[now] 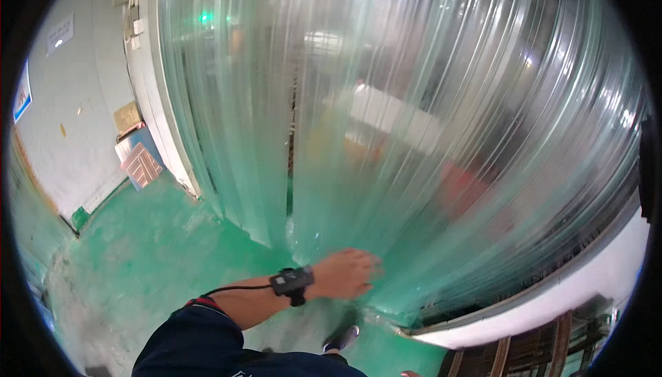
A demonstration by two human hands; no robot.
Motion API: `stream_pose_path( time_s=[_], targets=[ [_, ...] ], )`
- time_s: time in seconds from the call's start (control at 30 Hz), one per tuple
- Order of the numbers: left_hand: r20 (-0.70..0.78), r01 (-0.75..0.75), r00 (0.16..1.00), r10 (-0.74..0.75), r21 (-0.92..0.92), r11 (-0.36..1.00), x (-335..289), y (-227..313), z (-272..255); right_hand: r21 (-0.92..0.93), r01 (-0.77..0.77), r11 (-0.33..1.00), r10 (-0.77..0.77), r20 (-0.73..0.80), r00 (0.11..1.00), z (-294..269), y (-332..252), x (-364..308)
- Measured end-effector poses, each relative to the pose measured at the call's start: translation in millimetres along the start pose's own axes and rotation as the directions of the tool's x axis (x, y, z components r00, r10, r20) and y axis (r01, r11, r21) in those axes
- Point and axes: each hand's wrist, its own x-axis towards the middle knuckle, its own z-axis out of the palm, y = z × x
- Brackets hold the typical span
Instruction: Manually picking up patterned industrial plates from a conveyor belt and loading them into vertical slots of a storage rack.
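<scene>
My left hand [347, 273] reaches across in front of a curtain of clear, green-tinted plastic strips [331, 191]. Motion blurs its fingers, so neither their pose nor any contact with the strips can be made out. Strapped round the left wrist is a small black device [292, 284] with a cable running up the forearm. At the bottom edge only a sliver of skin shows, apparently my right hand [409, 374]; its fingers are hidden. A narrow dark gap [291, 142] runs between strips left of centre.
Left of the curtain stand a white door frame [155, 80] and a pale wall [86, 122]. Flat boards and cardboard [141, 163] lean there. My shoe [342, 338] is on the green floor [158, 260]. A low white ledge [524, 318] and brown slats [531, 349] lie at right.
</scene>
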Motion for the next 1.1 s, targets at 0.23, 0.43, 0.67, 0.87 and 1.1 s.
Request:
stream_pose_path(
  time_s=[0.23, 0.43, 0.67, 0.87, 1.1],
  targets=[
    [0.108, -0.251, 0.956, 0.272, -0.172, 0.952, 162, -39, 92, -0.607, 0.669, 0.429, -0.901, -0.236, 0.364, -168, -143, 156],
    [0.112, -0.017, 0.994, 0.003, 0.116, 0.993, 208, -168, 117, -0.737, 0.641, 0.215, -0.975, -0.118, 0.19, -316, -262, 212],
    [-0.152, 0.427, 0.904, -0.4, 0.336, 0.839, 160, -312, 116, -0.858, 0.214, 0.467, -0.852, -0.372, 0.369, -422, -182, 337],
    [0.152, 0.732, 0.424, -0.893, 0.523, 0.436, 89, -421, 175, -0.612, -0.215, 0.761, -0.423, -0.72, 0.551, -522, -57, 349],
    [0.729, 0.897, 0.08, -0.68, 0.245, 0.369, 105, -483, 302, -0.255, -0.56, 0.788, 0.065, -0.871, 0.487, -560, -10, 331]
  ],
)
